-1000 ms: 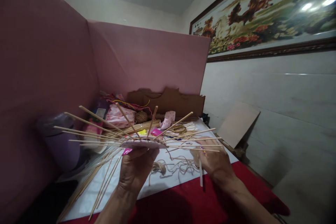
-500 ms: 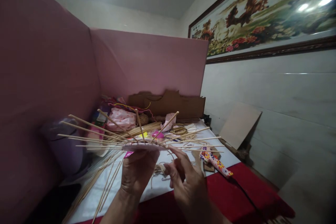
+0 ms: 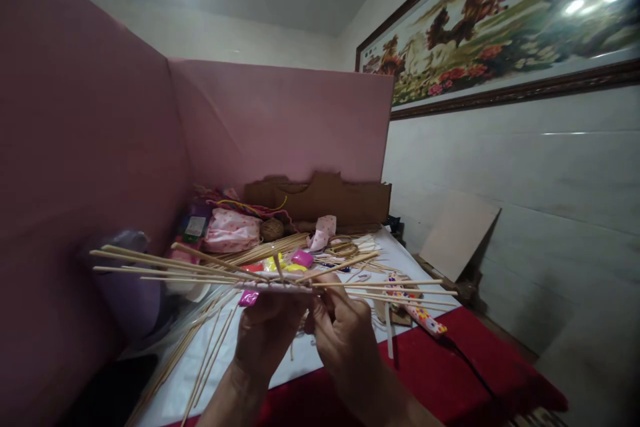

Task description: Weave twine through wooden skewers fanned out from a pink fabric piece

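Note:
A pale round disc [image 3: 280,285], seen almost edge-on, has thin wooden sticks [image 3: 173,267] fanning out from its rim. From underneath, my left hand [image 3: 267,333] grips the disc, its fingers mostly hidden. My right hand [image 3: 347,333] is closed at the disc's right edge, thumb and fingertips pinched together just below the sticks there. A thin cord ran from the rim to these fingers a moment ago; now the fingers largely hide it. Behind my hands, some loose cord shows in part on the table.
Loose sticks [image 3: 213,353] lie on the white table covering [image 3: 300,370]. A flower-patterned glue gun [image 3: 425,319] rests at the right, its cable crossing red cloth [image 3: 480,360]. Farther back are colourful packets [image 3: 301,258], a twine ball [image 3: 271,230] and cardboard [image 3: 320,203]. A purple bin [image 3: 127,287] stands left.
My right hand has moved up and left to the disc's edge, and its fingers have closed in. The disc has tilted, so its sticks lie flatter in view.

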A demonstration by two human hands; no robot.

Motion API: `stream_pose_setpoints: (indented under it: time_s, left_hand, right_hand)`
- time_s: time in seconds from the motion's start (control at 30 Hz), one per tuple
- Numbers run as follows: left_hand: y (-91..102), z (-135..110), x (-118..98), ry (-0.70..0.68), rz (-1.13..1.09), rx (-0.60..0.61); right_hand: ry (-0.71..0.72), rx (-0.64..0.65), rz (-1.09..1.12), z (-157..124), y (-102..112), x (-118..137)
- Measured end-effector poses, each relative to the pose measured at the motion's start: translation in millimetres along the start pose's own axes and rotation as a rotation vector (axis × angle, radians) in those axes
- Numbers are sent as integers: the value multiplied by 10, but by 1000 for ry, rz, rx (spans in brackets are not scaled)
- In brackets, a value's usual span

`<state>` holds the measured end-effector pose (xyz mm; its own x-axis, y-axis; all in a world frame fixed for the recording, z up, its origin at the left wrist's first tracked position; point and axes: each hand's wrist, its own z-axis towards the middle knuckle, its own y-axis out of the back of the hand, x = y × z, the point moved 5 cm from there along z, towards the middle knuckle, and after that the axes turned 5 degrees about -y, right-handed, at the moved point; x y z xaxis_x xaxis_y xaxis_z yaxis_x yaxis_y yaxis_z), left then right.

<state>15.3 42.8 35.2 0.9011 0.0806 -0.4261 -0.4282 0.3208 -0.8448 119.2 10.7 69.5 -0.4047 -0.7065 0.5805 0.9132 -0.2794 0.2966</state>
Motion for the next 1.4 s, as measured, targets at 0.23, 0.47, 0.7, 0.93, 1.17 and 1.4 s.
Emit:
stream_pose_setpoints:
  time_s: [0.23, 0.47, 0.7, 0.93, 1.17, 1.4]
  left_hand:
    - [-23, 7, 4, -29, 27, 3]
    - [106, 25, 23, -18, 55, -62]
    - [57, 15, 16, -28, 130, -54]
    - [-43, -20, 40, 2, 184, -38]
    - [-82, -19, 47, 10, 177, 21]
    - [-64, -21, 40, -11, 179, 6]
  right_hand:
    - [-144, 30, 101, -14, 7, -9]
    - [-230, 18, 233, -5, 24, -22]
    - [-291, -2, 368, -22, -16, -45]
    - [-346, 17, 427, -57, -27, -68]
    - [-361, 7, 464, -57, -29, -30]
    - [-354, 4, 455, -32, -27, -15]
